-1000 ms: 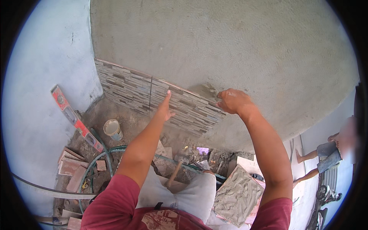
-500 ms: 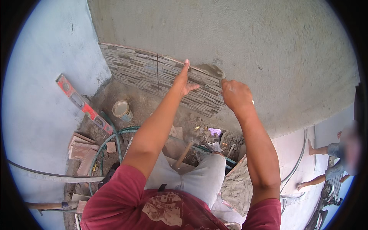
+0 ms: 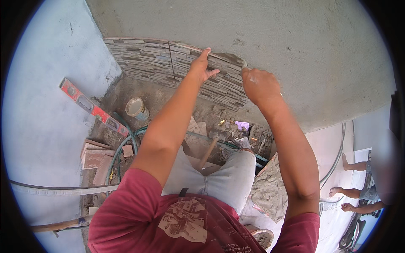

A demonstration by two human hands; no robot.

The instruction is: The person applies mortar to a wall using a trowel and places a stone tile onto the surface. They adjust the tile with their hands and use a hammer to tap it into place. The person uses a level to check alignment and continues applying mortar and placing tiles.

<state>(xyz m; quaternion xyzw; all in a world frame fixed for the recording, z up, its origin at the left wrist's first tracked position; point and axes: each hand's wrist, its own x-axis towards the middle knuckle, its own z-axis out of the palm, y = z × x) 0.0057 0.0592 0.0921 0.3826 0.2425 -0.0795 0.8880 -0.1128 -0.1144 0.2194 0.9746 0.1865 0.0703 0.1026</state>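
Spreading its thumb away from its fingers, the left hand (image 3: 203,69) lies flat and unclenched over the face of the right-hand tile (image 3: 225,84), its fingertips reaching the upper edge. The right hand (image 3: 260,86) is curled tight around what looks like a trowel (image 3: 243,63), mostly hidden by the fist; a pale end shows beside the wrist. The fist is at the upper right corner of that tile, just beside a darker grey patch along the top edge.

The tile, patterned in thin grey and brown stone strips, stands against the grey rendered wall (image 3: 291,46). A matching left-hand tile (image 3: 139,55) stands next to it, a dark vertical gap between the two, and reaches the pale blue wall (image 3: 46,55) at the corner.

Below the tiles is rough, dirty ground. A small bucket (image 3: 136,108) stands there, and left of it a red spirit level (image 3: 93,108) leans at a slant near the blue wall. A green hose (image 3: 117,158) curves past broken tile pieces (image 3: 98,159). Between the person's knees shows a hammer (image 3: 208,153) with a wooden handle, near a purple scrap (image 3: 241,125). By the right knee, wet mortar (image 3: 270,187) is spread in a thick layer, partly behind the right forearm. At the far right are a co-worker's bare legs (image 3: 352,192) and, lower down, part of a motorcycle (image 3: 348,238).
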